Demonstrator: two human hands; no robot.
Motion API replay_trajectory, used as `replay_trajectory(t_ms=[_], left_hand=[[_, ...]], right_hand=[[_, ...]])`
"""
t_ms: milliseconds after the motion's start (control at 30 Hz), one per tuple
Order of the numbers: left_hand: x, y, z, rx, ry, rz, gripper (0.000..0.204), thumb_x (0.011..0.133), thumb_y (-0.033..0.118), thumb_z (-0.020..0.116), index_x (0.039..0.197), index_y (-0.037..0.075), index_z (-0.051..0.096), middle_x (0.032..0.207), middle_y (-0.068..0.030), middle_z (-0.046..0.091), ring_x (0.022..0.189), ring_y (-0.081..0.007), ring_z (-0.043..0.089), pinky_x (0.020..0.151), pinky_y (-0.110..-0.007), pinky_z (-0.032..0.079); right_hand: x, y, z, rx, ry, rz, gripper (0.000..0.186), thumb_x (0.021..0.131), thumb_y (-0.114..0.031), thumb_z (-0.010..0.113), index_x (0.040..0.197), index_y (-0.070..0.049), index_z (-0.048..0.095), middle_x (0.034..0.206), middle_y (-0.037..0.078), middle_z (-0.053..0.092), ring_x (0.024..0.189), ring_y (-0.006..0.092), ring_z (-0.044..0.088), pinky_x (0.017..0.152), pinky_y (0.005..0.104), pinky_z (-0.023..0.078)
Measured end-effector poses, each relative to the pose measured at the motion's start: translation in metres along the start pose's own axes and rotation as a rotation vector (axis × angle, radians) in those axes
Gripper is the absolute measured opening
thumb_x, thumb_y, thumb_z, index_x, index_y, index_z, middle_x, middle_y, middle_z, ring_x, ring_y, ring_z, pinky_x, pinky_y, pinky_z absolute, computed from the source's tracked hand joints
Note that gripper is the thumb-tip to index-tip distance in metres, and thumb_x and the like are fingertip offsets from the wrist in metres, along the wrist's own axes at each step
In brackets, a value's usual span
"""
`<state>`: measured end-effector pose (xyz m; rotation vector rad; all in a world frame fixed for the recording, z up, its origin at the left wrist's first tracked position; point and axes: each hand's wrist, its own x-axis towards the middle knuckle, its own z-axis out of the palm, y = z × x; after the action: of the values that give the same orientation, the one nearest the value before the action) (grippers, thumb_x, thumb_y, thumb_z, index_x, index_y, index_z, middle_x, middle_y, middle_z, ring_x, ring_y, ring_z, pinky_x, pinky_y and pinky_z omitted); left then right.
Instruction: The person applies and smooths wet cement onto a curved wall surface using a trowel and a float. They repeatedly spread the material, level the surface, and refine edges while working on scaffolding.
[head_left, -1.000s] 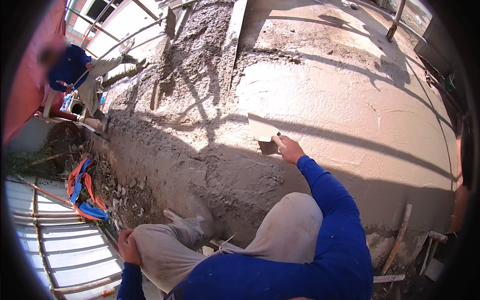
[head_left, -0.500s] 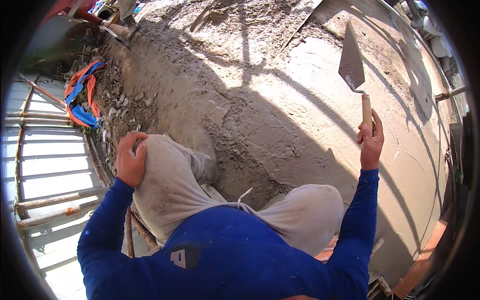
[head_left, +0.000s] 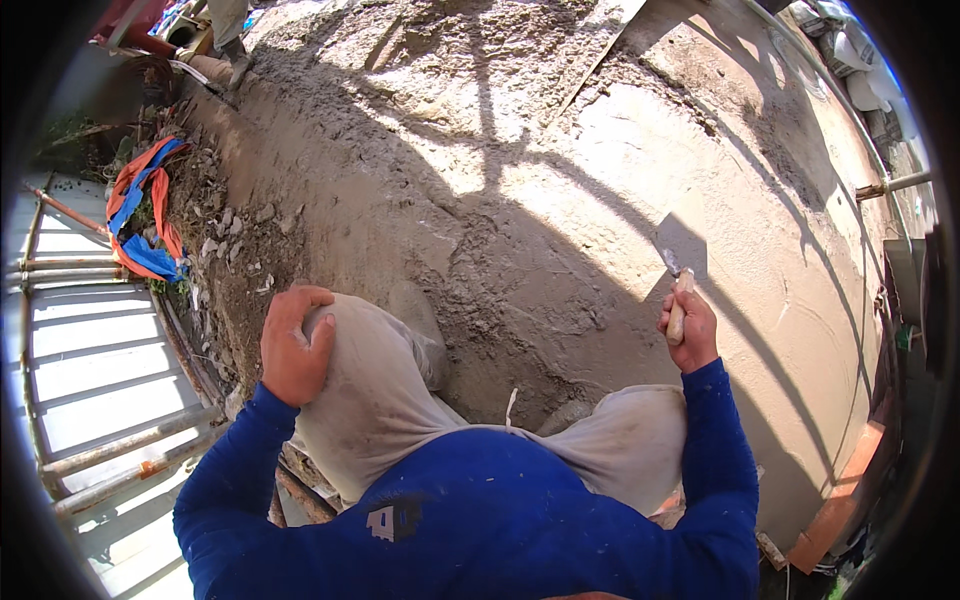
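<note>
Trowel lowered to the plaster
The right hand (head_left: 688, 328) grips the trowel (head_left: 681, 250), now lower than before; the left hand (head_left: 295, 345) still cups the knee (head_left: 370, 350).

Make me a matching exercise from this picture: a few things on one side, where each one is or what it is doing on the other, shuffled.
Things:
1. left hand
2. right hand
3. trowel
4. orange and blue cloth

Places or states:
A. blade flat against the smooth plastered wall
B. bunched up at the foot of the rough slope, far left
C. resting on the bent knee
D. closed round a wooden handle

Pairs: 1-C, 2-D, 3-A, 4-B
</note>
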<state>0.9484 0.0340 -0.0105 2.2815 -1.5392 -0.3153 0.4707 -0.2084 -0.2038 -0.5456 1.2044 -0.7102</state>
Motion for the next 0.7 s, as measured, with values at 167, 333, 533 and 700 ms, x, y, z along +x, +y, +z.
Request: replay_trajectory(t_ms=[167, 333, 533, 700], left_hand=[[0.034, -0.024, -0.01, -0.065, -0.114, 0.011, 0.022, 0.086, 0.009, 0.064, 0.108, 0.005, 0.067, 0.113, -0.0141, 0.068, 0.109, -0.0345, 0.06, 0.1, -0.043, 0.047], [0.038, -0.073, -0.035, -0.176, -0.328, -0.14, 0.023, 0.089, 0.013, 0.062, 0.108, 0.003, 0.07, 0.11, -0.014, 0.069, 0.107, -0.0313, 0.063, 0.1, -0.041, 0.048], [0.027, -0.114, -0.021, -0.266, -0.488, -0.211, 0.024, 0.088, 0.016, 0.063, 0.101, -0.002, 0.072, 0.099, -0.0155, 0.072, 0.099, -0.0302, 0.067, 0.095, -0.041, 0.05], [-0.003, -0.082, -0.061, -0.047, -0.522, -0.018, 0.033, 0.087, 0.02, 0.067, 0.112, -0.001, 0.073, 0.107, -0.0187, 0.073, 0.106, -0.0349, 0.069, 0.098, -0.043, 0.052]], right_hand=[[-0.059, 0.035, 0.067, -0.086, -0.089, 0.157, 0.019, 0.099, -0.013, 0.061, 0.112, -0.001, 0.055, 0.086, 0.007, 0.064, 0.062, 0.0139, 0.061, 0.055, 0.0306, 0.053], [-0.086, 0.016, 0.132, -0.551, -0.24, 0.255, 0.025, 0.093, -0.013, 0.067, 0.11, 0.0, 0.055, 0.083, 0.01, 0.066, 0.065, 0.0164, 0.067, 0.057, 0.0342, 0.053], [-0.152, 0.07, 0.138, -1.053, -0.093, 0.208, 0.038, 0.083, -0.027, 0.077, 0.108, -0.001, 0.064, 0.102, 0.023, 0.072, 0.093, 0.0416, 0.072, 0.08, 0.0505, 0.055], [-0.235, 0.063, 0.204, -0.977, 0.046, 0.139, 0.035, 0.086, -0.029, 0.074, 0.107, -0.002, 0.065, 0.104, 0.024, 0.073, 0.1, 0.0423, 0.07, 0.087, 0.0507, 0.054]])
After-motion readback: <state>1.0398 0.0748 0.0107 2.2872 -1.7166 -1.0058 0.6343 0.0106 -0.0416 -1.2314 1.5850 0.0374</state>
